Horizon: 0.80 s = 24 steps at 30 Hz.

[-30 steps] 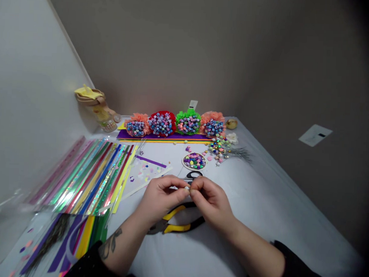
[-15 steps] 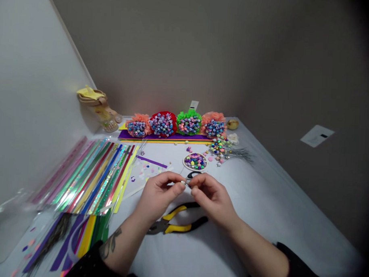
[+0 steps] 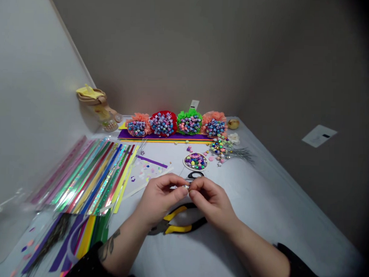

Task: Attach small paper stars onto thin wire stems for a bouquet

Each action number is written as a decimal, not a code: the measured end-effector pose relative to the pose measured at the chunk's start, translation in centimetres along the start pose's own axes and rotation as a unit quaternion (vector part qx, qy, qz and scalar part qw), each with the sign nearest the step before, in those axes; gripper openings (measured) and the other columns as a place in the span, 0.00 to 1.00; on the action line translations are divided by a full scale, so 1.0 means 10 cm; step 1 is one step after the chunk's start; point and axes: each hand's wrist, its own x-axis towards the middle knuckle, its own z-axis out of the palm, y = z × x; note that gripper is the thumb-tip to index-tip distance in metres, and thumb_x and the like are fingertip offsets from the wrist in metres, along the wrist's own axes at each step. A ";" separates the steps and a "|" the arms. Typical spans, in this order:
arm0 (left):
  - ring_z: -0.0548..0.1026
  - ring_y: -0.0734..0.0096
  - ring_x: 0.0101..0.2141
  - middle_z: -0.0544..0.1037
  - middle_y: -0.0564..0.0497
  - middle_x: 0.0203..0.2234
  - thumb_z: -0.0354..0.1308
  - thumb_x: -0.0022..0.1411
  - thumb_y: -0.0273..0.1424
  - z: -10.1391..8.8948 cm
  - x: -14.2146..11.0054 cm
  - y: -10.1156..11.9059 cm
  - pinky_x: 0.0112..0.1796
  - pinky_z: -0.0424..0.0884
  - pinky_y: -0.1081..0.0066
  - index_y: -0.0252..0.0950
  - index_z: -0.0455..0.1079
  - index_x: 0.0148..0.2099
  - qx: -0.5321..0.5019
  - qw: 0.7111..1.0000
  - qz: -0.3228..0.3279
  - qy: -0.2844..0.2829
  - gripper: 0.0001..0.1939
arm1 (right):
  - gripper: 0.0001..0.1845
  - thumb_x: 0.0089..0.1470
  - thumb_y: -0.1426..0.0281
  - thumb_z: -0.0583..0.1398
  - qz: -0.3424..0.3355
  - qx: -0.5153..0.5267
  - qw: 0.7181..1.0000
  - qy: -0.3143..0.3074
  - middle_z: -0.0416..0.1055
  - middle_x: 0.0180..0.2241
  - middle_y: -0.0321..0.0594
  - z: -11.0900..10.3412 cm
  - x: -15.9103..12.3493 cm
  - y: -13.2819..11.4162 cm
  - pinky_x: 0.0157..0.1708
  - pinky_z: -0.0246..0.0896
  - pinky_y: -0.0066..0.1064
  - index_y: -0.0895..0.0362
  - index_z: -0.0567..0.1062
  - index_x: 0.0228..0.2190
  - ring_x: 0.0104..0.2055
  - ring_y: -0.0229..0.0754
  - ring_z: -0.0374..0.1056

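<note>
My left hand [image 3: 160,198] and my right hand [image 3: 211,201] meet above the white-covered table [image 3: 260,214], their fingertips pinching a tiny silvery piece [image 3: 186,187]. It is too small to identify and partly hidden by my fingers. Below my hands lie pliers with yellow and black handles [image 3: 177,223]. Just beyond my fingertips are the black handles of scissors [image 3: 194,175], partly hidden by my right hand.
A round dish of small paper stars [image 3: 195,161] stands beyond the scissors. Several star-filled bunches in coloured tissue [image 3: 173,123] line the back on purple card. Shiny paper strips [image 3: 89,177] fill the left side. Beads and wire stems [image 3: 229,151] lie at the back right.
My fingertips have moved slightly down and closer together around the tiny piece since half a second ago. The head view has shifted only a little.
</note>
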 end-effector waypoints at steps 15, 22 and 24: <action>0.73 0.74 0.27 0.78 0.51 0.26 0.68 0.46 0.33 0.02 0.00 -0.07 0.32 0.70 0.75 0.34 0.76 0.31 -0.057 0.997 -0.044 0.003 0.09 | 0.06 0.52 0.70 0.54 -0.023 -0.018 1.000 0.002 0.60 0.20 0.32 -0.02 -0.02 0.00 0.23 0.53 0.25 0.56 0.65 0.24 0.23 0.34 0.56; 0.73 0.75 0.26 0.77 0.52 0.24 0.68 0.46 0.33 0.04 0.00 -0.09 0.31 0.70 0.76 0.34 0.76 0.30 -0.077 0.995 -0.066 0.010 0.09 | 0.07 0.51 0.70 0.54 0.001 -0.012 1.000 0.018 0.58 0.19 0.31 0.00 -0.04 -0.01 0.21 0.51 0.25 0.56 0.64 0.23 0.22 0.34 0.54; 0.72 0.76 0.25 0.77 0.53 0.22 0.68 0.45 0.33 0.05 0.01 -0.09 0.30 0.69 0.76 0.33 0.75 0.29 -0.090 0.993 -0.073 0.009 0.09 | 0.07 0.51 0.70 0.54 0.010 -0.002 1.000 0.018 0.58 0.19 0.31 0.01 -0.04 -0.01 0.21 0.51 0.25 0.56 0.64 0.22 0.21 0.34 0.53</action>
